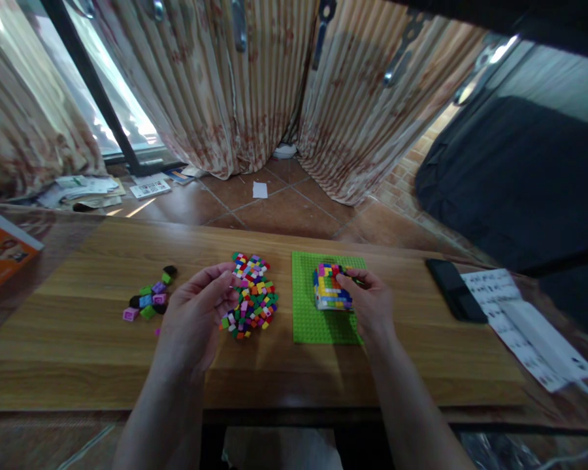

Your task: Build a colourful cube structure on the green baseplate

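Observation:
My left hand (196,310) is raised over the wooden table with thumb and fingers pinched. A small pink toy brick (240,283) shows at its fingertips. Just behind and below them spreads a pile of small multicoloured bricks (257,303). My right hand (372,300) grips the right side of a block-shaped build of coloured bricks (329,294), thumb on its top. That build is on a green studded baseplate (304,326). Its far right corner is hidden by my fingers. Left of my left hand lie several larger bricks (147,300) in pink, green, blue, purple and black.
A black phone (455,290) lies at the table's right end, with a printed sheet (514,326) beside it. An orange box or booklet (4,251) is at the far left. Beyond the wooden table (411,365) are a tiled floor and patterned curtains (215,98).

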Available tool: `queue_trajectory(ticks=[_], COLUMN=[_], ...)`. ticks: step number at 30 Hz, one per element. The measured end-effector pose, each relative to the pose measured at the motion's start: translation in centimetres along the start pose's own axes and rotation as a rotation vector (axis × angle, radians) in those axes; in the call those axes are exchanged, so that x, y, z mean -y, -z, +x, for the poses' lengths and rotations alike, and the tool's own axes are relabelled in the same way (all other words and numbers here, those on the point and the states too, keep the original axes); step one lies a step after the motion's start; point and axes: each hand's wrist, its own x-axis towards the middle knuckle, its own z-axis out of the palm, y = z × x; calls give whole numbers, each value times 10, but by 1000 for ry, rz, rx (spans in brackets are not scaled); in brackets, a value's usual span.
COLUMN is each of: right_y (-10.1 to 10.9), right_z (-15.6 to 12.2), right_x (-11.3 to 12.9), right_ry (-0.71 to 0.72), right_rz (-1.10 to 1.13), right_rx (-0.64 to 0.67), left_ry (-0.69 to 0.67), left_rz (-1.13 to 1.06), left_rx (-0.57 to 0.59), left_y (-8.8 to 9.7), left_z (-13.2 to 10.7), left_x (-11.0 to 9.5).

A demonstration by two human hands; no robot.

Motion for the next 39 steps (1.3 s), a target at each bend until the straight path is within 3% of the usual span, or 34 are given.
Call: queue_trajectory(ticks=[4, 8, 11, 16, 20, 25, 30, 39], right_y=[8, 12, 8, -6, -16, -26, -30, -36], right_z=[0, 0, -7, -33, -59, -72, -69, -66], right_x=[5, 8, 8, 3, -3, -16, -31, -34], right_ry=[52, 198, 319, 506, 727, 864, 929, 883], right_rz=[65, 38, -45, -233, -480, -711, -909, -968], right_rx=[-24, -175, -173, -14, 229, 501, 569, 593], left_ry=[-2, -5, -6, -10, -23, -31, -33, -32], left_rz=[6, 10, 1, -10, -17, -25, -21, -25], left_rx=[3, 14, 14, 13, 13, 20, 19, 16], left_y=[0, 1, 0, 0, 0, 1, 1, 0], left_z=[-1, -1, -1, -1, -2, -1, 0, -3], left_x=[0, 0, 0, -1, -1, 0, 0, -1])
